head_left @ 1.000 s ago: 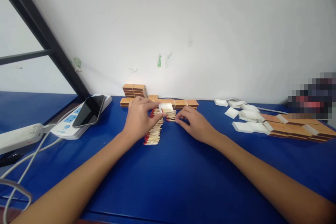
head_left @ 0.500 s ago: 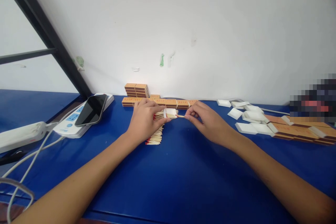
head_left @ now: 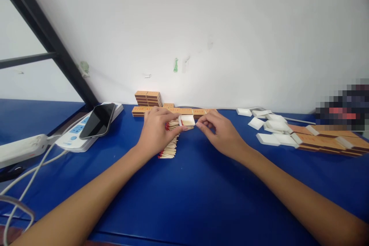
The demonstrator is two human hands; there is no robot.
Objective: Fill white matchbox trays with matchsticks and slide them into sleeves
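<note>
My left hand [head_left: 158, 127] pinches a small white matchbox tray [head_left: 189, 118] at its left end, thumb in front and fingers behind. A few matches [head_left: 187, 123] lie inside the tray along its near side. At the tray's right end, my right hand [head_left: 215, 126] has its thumb and forefinger pressed together. Whether a match end is between those fingertips is too small to make out. Loose red-headed matches [head_left: 168, 151] are heaped under and in front of my left hand, which partly hides them.
Orange matchboxes [head_left: 137, 112] form a row by the wall, with a stack [head_left: 147, 98] behind. At right lie several white trays [head_left: 268, 138] and more matchboxes [head_left: 313, 140]. A phone [head_left: 98, 120] rests on a power strip [head_left: 67, 141] at left, with white cables [head_left: 31, 178] alongside.
My right hand has moved left toward the tray, and the matches at its fingertips now lie mostly within the tray. My left hand keeps its hold. The view has shifted slightly.
</note>
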